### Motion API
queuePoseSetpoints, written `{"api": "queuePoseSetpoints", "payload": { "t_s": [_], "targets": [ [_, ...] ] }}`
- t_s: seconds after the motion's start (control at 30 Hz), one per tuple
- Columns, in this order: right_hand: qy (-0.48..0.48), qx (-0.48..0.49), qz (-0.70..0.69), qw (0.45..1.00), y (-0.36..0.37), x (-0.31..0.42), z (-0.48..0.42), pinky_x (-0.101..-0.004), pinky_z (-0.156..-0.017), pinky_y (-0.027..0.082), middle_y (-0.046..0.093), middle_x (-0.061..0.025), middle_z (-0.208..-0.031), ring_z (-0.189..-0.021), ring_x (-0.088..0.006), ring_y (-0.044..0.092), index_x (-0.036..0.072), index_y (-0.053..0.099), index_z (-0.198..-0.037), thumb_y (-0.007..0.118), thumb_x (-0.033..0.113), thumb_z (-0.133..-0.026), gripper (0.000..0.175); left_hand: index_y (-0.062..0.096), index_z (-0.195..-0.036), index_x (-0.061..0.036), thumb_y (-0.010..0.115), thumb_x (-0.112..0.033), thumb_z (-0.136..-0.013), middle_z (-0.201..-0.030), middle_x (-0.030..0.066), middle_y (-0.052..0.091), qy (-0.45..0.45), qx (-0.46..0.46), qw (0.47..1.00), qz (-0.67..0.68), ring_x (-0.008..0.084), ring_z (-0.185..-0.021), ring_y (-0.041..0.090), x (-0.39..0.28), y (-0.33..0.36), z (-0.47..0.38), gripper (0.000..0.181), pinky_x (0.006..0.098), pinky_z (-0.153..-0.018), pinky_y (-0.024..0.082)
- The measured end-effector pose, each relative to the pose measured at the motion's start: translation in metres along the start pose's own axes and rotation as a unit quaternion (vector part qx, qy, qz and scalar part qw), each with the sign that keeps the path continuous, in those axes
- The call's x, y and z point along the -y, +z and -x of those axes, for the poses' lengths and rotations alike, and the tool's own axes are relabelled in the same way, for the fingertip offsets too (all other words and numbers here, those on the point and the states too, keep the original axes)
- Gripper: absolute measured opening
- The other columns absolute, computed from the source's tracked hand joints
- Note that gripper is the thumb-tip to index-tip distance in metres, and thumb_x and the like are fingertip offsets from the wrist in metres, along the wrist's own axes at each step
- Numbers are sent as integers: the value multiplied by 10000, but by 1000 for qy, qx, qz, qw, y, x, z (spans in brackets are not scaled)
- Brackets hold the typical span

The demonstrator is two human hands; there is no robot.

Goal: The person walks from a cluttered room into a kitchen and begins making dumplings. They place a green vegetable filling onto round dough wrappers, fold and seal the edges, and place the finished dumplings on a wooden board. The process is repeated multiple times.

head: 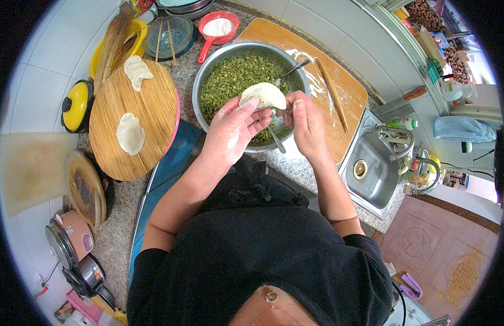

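Note:
My left hand (pixel 235 130), dusted with flour, holds a folded half-moon dumpling (pixel 265 96) above a large steel bowl (pixel 199 83). Green chopped filling (pixel 235 71) lies in the bowl with two metal spoons. My right hand (pixel 303 122) is at the dumpling's right end, its fingers curled; whether they pinch the dough is hard to tell. On the round wooden board (pixel 154 106) at the left lie overlapping folded dumplings (pixel 137 72) and a small stack of round dough wrappers (pixel 130 133). A wooden rolling pin (pixel 332 95) rests on the floured rectangular board (pixel 352 95).
A red scoop of flour (pixel 218 27) and a glass bowl with chopsticks (pixel 175 36) stand behind. A steel sink (pixel 372 171) is at the right, with a cleaver (pixel 394 108) near it. A yellow-lidded pan (pixel 77 106) and a rice cooker (pixel 70 238) stand left.

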State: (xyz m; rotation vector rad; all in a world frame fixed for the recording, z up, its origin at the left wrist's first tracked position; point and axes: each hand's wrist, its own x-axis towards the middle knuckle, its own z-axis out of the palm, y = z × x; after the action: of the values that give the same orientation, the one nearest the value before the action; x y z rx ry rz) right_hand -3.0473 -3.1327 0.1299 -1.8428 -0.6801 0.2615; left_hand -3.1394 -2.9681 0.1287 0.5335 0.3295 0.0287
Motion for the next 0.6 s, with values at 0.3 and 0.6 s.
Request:
{"api": "queuePoseSetpoints", "payload": {
  "t_s": [0.3,0.6],
  "targets": [
    [-32,-12,61,998,7,7,2,-387,-653,461,558,-156,-777,-697,-301,571,24,566,-859,578,183,-933,175,546,-1224,-32,631,-122,-926,-1115,118,643,-9,-12,1000,-1,239,-987,645,3,-2,0,322,390,-887,538],
    [35,55,-78,995,-7,-1,-4,-249,-616,459,639,-40,-788,-672,-95,557,17,562,-936,465,190,-1025,217,593,-1167,-23,650,-156,-926,-1049,71,661,15,-44,997,-57,152,-903,639,-6,-2,0,280,306,-824,533]
  ]
}}
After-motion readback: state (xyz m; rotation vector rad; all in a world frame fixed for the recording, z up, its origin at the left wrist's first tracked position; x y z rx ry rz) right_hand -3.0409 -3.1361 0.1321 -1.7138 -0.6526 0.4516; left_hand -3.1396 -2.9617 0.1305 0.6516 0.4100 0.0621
